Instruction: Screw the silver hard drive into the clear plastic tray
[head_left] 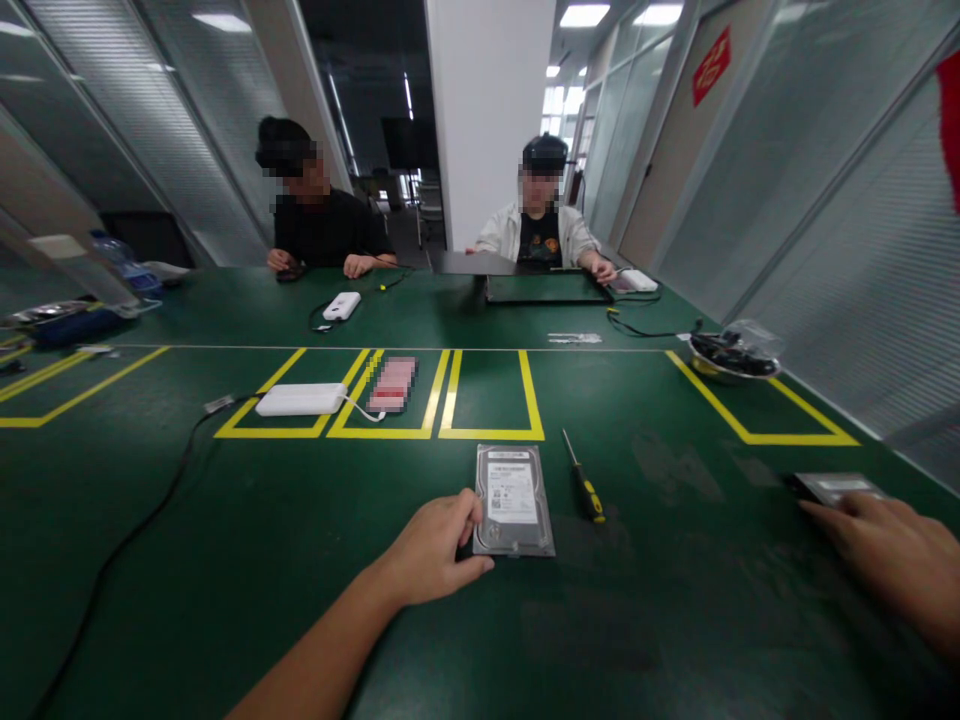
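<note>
My left hand [442,545] pinches a drive [514,500]; right [885,545] on another, grip unclear. Screwdriver [585,485] between; bowl [733,358] far right.

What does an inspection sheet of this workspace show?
Surface: green table, yellow tape outlines.
Job's things: hard drive; screwdriver to its right; flat silver item, partly hidden.
Clutter: white power bank, blurred pink device, filled metal bowl.
Hands: left hand at hard drive's left edge; right hand over silver item.
Cables: black cable at left; short white cable.
Surroundings: dark-topped person, light-jacketed person opposite.
</note>
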